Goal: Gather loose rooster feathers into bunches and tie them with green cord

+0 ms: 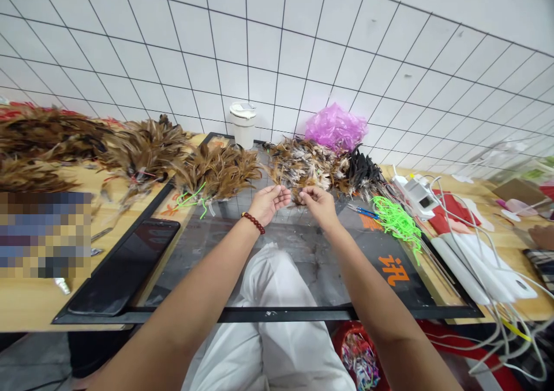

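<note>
My left hand (269, 201), with a red bead bracelet (253, 222) at the wrist, and my right hand (319, 204) meet over a glass-topped work surface (303, 264). Both have fingers curled in a pinch on a small tuft of brown feathers (295, 195) held between them. Just beyond lies a pile of mottled brown and white feathers (303, 163). A brown feather bundle (216, 171) lies to the left, black feathers (363, 171) to the right.
Large brown feather heaps (64, 137) cover the left wooden table. A white cup (243, 124), a pink plastic bag (335, 127), neon green cord (398, 220), blue-handled scissors (366, 211), a dark tablet (125, 264) and white cables with a device (418, 194) lie around.
</note>
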The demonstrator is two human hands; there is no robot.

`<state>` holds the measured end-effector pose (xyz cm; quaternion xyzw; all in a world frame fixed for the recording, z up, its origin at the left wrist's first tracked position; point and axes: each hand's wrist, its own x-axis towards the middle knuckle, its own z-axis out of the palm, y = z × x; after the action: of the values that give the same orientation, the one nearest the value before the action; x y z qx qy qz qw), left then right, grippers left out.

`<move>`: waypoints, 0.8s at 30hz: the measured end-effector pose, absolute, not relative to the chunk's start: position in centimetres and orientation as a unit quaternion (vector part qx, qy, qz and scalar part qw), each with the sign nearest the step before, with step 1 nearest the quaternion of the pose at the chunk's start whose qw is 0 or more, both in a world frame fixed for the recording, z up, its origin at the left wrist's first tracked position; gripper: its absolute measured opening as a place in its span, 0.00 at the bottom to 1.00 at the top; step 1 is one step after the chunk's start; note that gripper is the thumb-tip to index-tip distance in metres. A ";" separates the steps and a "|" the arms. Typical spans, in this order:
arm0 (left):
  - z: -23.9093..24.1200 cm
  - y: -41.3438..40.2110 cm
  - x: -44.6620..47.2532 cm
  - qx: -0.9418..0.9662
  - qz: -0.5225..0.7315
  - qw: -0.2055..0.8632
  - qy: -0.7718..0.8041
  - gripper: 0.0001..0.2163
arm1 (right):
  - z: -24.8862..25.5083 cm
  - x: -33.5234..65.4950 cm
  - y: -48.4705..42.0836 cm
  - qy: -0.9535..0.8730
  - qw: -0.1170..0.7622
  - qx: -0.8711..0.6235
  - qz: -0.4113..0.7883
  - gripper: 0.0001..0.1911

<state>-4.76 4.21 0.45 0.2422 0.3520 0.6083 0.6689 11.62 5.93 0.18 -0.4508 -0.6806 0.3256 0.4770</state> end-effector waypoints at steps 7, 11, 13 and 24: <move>0.5 4.0 -4.4 0.291 0.555 0.685 0.372 0.04 | 0.6 10.2 5.4 -0.523 0.526 -0.397 0.540 0.14; 0.5 3.8 -4.6 0.321 0.518 0.692 0.386 0.04 | 0.3 9.8 5.3 -0.529 0.567 -0.388 0.498 0.12; 0.5 3.8 -4.7 0.328 0.512 0.695 0.385 0.05 | 0.0 9.6 5.3 -0.531 0.569 -0.384 0.497 0.12; 0.0 4.1 -4.8 0.386 0.480 0.691 0.379 0.07 | -1.1 9.5 5.6 -0.591 0.536 -0.397 0.454 0.13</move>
<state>-4.84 4.09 0.02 0.3855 0.3793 0.4797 0.6909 9.55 5.59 -1.05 -0.3969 -0.5912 0.4539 0.5356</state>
